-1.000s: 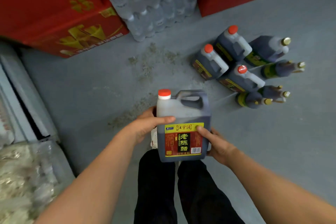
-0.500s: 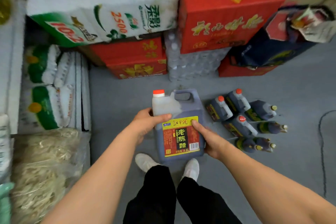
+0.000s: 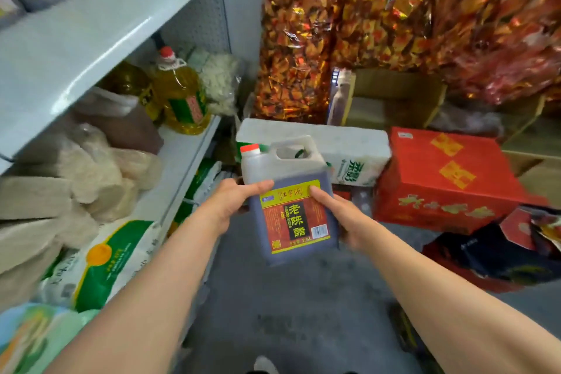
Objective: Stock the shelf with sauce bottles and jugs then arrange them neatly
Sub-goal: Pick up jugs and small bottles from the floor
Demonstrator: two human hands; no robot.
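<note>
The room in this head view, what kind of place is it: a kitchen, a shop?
Most likely a small grocery shop or its stockroom. White metal shelving holds a cooking oil bottle and rice sacks, sealed red cartons sit stacked on the floor, and both hands carry a dark vinegar jug.

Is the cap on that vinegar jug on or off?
On. The red cap sits on the spout of the vinegar jug, held between left hand and right hand.
</note>
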